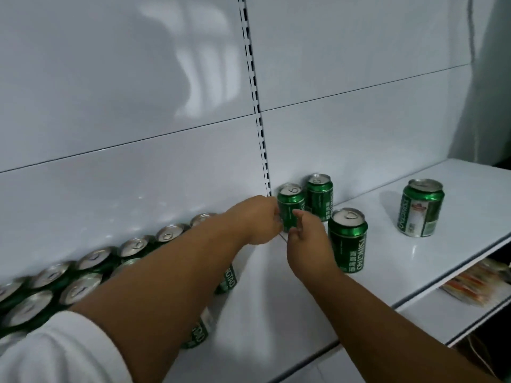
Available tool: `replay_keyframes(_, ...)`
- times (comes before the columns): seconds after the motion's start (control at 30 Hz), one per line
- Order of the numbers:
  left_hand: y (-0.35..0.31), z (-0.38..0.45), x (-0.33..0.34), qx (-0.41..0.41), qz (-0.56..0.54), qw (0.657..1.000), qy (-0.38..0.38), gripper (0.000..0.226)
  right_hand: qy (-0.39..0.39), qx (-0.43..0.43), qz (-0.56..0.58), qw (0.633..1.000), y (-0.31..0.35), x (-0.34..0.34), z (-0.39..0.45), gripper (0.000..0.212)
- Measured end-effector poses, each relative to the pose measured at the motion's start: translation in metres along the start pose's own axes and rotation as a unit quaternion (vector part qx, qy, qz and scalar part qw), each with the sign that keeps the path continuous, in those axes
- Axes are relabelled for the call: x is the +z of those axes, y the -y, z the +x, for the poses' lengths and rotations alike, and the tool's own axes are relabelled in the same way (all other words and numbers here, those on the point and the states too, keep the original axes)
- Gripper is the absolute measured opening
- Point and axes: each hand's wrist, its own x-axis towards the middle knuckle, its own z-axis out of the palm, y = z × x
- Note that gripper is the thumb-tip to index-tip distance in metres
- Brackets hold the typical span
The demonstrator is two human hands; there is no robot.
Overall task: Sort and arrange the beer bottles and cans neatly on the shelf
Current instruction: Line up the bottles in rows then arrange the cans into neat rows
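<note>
Both hands on one green can (290, 208): left hand (261, 221) curled round its side, right hand (305, 236) w/ thumb and fingers pinching the other side. Upright on shelf (387, 266), at back wall. Likely mid-placement, extending rows (83, 275) behind left forearm. Next: loose cans (348, 239) just right of right hand, nudged flush.
</note>
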Motion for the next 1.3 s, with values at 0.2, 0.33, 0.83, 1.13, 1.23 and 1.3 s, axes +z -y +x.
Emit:
replay_keyframes(0.2, -0.012, 0.020, 0.049, -0.158, -0.106, 0.982, -0.009, 0.018, 0.110, -0.118, -0.229, 0.960, 0.041, -0.038, 0.068, 0.035)
replay_keyframes(0.33, -0.029, 0.020, 0.092, -0.240, -0.323, 0.908, -0.118, 0.026, 0.253, -0.153, -0.456, 0.840, 0.054, -0.049, 0.098, 0.034)
replay_keyframes(0.83, -0.049, 0.025, 0.134, -0.261, -0.501, 0.768, -0.301, 0.062, 0.323, -0.259, -0.366, 0.834, 0.046, -0.050, 0.127, 0.027)
replay_keyframes(1.13, -0.062, 0.010, 0.122, -0.235, -0.510, 0.757, -0.333, 0.053, 0.320, -0.246, -0.369, 0.837, 0.052, -0.056, 0.110, 0.048)
replay_keyframes(1.23, -0.067, 0.000, 0.114, -0.211, -0.555, 0.727, -0.345, 0.049, 0.328, -0.235, -0.329, 0.853, 0.059, -0.064, 0.107, 0.044)
replay_keyframes(1.3, -0.069, -0.013, 0.107, -0.177, -0.601, 0.710, -0.322, 0.040, 0.340, -0.213, -0.295, 0.867, 0.068, -0.073, 0.101, 0.040)
